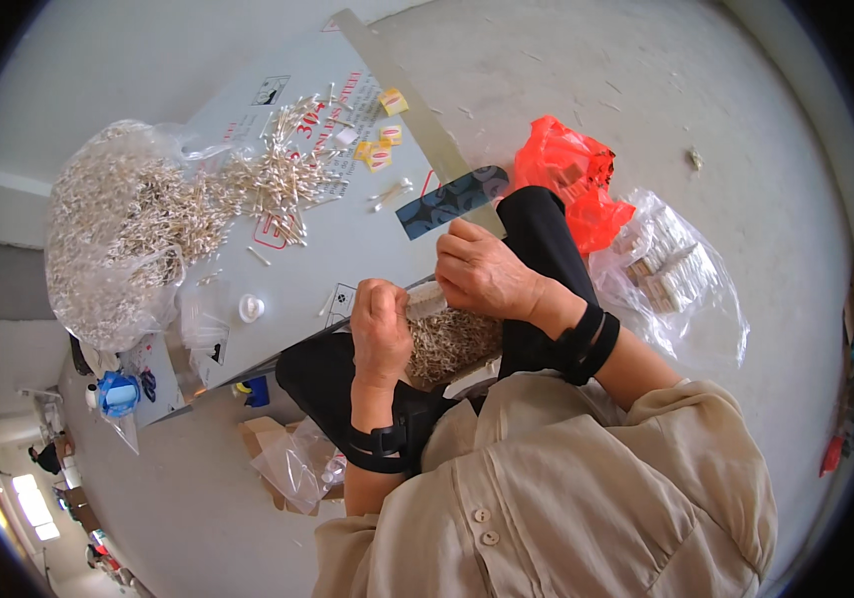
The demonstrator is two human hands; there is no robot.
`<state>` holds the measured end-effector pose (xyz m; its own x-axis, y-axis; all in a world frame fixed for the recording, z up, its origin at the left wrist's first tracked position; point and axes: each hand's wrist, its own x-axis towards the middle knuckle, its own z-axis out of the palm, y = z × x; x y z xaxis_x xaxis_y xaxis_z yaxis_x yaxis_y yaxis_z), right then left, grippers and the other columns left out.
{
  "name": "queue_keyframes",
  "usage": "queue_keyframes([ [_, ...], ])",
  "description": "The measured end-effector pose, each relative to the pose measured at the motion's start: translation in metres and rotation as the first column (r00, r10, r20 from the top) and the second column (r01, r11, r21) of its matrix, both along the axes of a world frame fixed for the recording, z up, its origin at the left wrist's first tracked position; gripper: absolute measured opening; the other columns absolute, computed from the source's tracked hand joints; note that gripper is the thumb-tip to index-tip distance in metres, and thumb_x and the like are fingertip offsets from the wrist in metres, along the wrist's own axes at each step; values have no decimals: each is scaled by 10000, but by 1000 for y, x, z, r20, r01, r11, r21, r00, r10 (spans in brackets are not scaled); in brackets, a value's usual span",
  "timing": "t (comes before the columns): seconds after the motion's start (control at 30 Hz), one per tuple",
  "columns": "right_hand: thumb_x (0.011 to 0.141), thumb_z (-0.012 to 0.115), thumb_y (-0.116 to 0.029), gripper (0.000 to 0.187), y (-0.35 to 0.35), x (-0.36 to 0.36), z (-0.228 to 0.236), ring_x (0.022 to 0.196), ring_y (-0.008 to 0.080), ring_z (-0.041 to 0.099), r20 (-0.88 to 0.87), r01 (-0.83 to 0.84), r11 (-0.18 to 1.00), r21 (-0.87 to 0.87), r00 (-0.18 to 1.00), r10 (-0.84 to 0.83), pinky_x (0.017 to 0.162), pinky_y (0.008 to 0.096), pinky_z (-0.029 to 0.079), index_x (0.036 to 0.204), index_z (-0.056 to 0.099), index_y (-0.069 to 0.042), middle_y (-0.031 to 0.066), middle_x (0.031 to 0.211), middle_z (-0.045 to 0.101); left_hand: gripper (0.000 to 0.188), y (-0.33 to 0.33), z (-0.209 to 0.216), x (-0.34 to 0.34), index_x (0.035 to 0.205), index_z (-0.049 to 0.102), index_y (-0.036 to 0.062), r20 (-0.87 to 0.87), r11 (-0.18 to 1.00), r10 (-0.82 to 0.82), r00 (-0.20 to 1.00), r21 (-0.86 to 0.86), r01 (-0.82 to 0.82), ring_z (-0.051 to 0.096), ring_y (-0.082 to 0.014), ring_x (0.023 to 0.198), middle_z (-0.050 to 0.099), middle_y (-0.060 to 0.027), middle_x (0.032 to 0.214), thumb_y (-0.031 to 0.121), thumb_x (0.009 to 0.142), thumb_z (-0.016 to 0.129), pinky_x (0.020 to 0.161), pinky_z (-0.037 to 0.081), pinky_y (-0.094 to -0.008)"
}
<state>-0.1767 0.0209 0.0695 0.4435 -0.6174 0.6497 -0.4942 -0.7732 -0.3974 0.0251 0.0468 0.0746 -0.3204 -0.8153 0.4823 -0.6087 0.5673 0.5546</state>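
Note:
My left hand (379, 329) and my right hand (477, 269) are both closed, close together above my lap. Between them is a small whitish pack (425, 301), its near side held by my left fingers and its other side by my right. The hands partly hide it, so its contents cannot be made out. Right below lies a heap of cotton swabs (452, 347) in a container between my knees. More loose cotton swabs (292, 179) are spread over the table (317, 269) ahead, spilling from a large clear bag (113, 229).
Small yellow packets (379, 154) and a dark patterned strip (452, 202) lie near the table's right edge. A white round cap (251, 308) sits at left. Beside my right knee are a red plastic bag (567, 179) and a clear bag of wrapped packs (671, 274). An open carton (273, 453) stands below.

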Motion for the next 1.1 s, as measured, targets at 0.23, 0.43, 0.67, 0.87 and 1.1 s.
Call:
queue_keyframes([
  [0.23, 678, 691, -17, 170, 16, -19, 20, 767, 308, 532, 71, 38, 984, 174, 996, -51, 667, 387, 475, 772, 550, -26, 110, 817, 523, 172, 4, 10, 4, 864, 464, 13, 12, 1000, -13, 1000, 16, 13, 543, -350, 812, 516, -139, 846, -91, 798, 584, 688, 456, -425],
  [0.43, 716, 695, -68, 185, 23, 0, 17, 813, 308, 579, 81, -4, 968, 252, 997, -17, 681, 401, 496, 833, 555, -43, 96, 860, 553, 169, 9, 15, -8, 859, 490, 10, -34, 999, -31, 999, 44, 33, 543, -350, 816, 522, -135, 857, -89, 780, 602, 697, 466, -427],
  [0.67, 660, 644, -82, 203, 31, 14, 28, 756, 290, 552, -62, -13, 998, 56, 998, 17, 654, 383, 489, 831, 551, -28, 100, 824, 517, 159, 11, 25, -10, 827, 542, 15, 170, 981, -68, 983, -169, 97, 552, -285, 820, 520, -99, 847, -12, 715, 651, 701, 457, -394],
  [0.87, 693, 616, -109, 182, 28, 14, 25, 744, 286, 532, -59, -29, 998, 53, 998, 32, 668, 382, 473, 814, 520, -12, 109, 801, 493, 189, 13, 25, 0, 766, 484, 18, 252, 987, -67, 966, -125, 101, 527, -298, 840, 476, -128, 852, -20, 663, 638, 709, 468, -408],
  [1.1, 702, 633, -58, 173, 29, 8, 30, 744, 294, 546, -70, -21, 999, 37, 997, 24, 647, 384, 484, 819, 513, -14, 111, 817, 502, 162, 14, 23, 27, 799, 495, -7, 172, 995, -102, 980, 12, 101, 544, -321, 830, 502, -149, 856, -25, 707, 627, 706, 496, -405],
])
